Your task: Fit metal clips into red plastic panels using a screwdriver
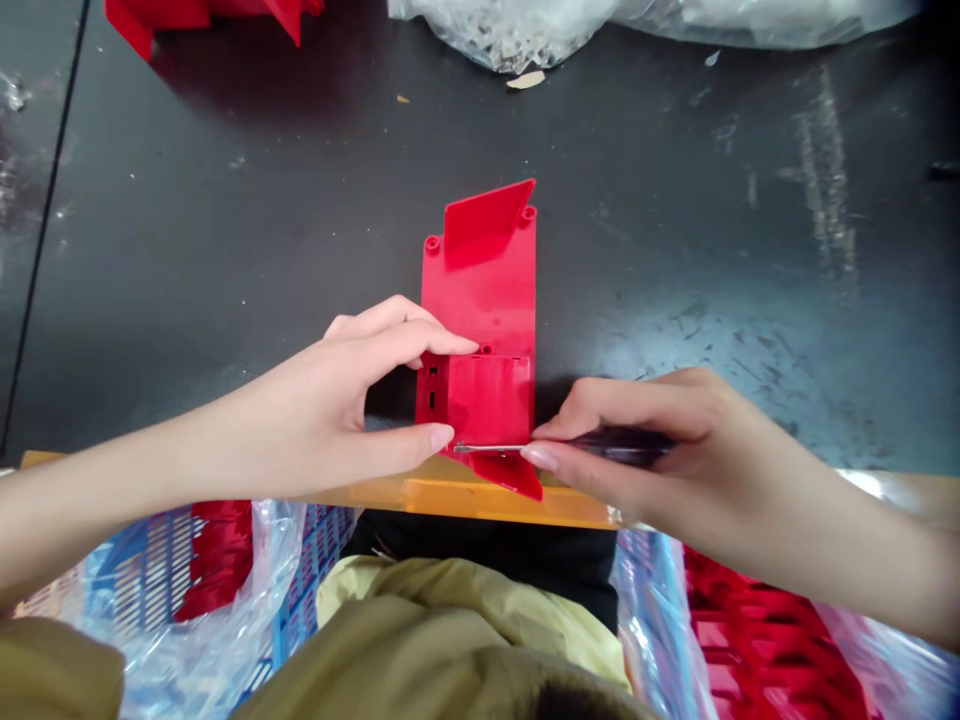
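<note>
While the left hand (pixel 352 390) curls around the near end of a red plastic housing (pixel 480 290), with the fingertips on its face and the thumb along its lower edge, the right hand (pixel 622 450) pinches a small screwdriver (pixel 626 447) between thumb and fingers. The dark handle sits in that grip, and the thin metal shaft (pixel 487 447) runs sideways across the near part of the housing, its tip just beside the left thumb. The housing lies flat on a dark, scuffed surface (pixel 675 220), close to the near edge, with a slanted flap (pixel 484 225) and two round posts at its far end and a raised boxy section (pixel 487 400) under the hands. A lower red flap (pixel 510 475) overlaps an orange strip (pixel 450 495) along the edge of the surface. Clear plastic bags (pixel 510 30) and more red pieces (pixel 210 10) lie at the far side, while blue crates (pixel 135 570) lined with plastic and holding red parts (pixel 750 640) sit below the edge on both sides.
</note>
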`<state>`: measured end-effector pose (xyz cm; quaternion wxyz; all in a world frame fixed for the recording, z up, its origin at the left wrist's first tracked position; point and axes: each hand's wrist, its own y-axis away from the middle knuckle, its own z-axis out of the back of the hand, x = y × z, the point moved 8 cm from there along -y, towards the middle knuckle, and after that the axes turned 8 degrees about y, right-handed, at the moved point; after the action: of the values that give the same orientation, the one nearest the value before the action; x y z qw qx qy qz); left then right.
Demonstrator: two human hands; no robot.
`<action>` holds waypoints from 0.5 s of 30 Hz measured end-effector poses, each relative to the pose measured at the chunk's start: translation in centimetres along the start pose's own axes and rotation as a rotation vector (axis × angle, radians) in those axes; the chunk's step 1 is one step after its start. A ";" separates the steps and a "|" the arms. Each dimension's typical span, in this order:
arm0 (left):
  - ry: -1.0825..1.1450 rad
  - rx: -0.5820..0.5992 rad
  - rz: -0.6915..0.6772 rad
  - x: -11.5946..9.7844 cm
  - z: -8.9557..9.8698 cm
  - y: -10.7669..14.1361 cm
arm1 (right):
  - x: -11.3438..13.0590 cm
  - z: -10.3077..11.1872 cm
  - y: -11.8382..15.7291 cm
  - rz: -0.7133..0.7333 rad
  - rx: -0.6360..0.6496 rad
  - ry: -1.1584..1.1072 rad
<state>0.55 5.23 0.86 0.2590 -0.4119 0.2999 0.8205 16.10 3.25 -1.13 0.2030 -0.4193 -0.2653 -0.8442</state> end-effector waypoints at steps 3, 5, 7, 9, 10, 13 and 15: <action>0.028 -0.049 0.021 0.3 -0.2 0.1 | 0.2 -0.1 0.0 0.009 0.010 0.009; 0.046 -0.089 0.029 0.3 -0.3 0.1 | 0.2 0.1 -0.1 0.013 -0.005 0.025; 0.041 -0.128 0.040 0.3 -0.3 0.1 | 0.2 0.2 -0.1 0.021 -0.016 0.037; 0.032 -0.135 0.043 0.3 -0.2 0.0 | 0.3 0.3 -0.3 0.033 -0.011 0.023; 0.031 -0.118 0.042 0.3 -0.2 0.0 | 0.3 0.3 -0.4 0.039 -0.002 0.008; 0.045 -0.025 0.039 0.3 -0.2 -0.1 | 0.1 0.3 -0.7 0.028 0.023 -0.018; 0.046 -0.002 0.063 0.5 -0.1 -0.1 | -0.1 0.3 -0.8 0.006 0.044 -0.026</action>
<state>0.42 5.35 0.41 0.2258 -0.4213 0.3179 0.8188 15.85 4.03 -1.26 0.2112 -0.4262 -0.2853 -0.8321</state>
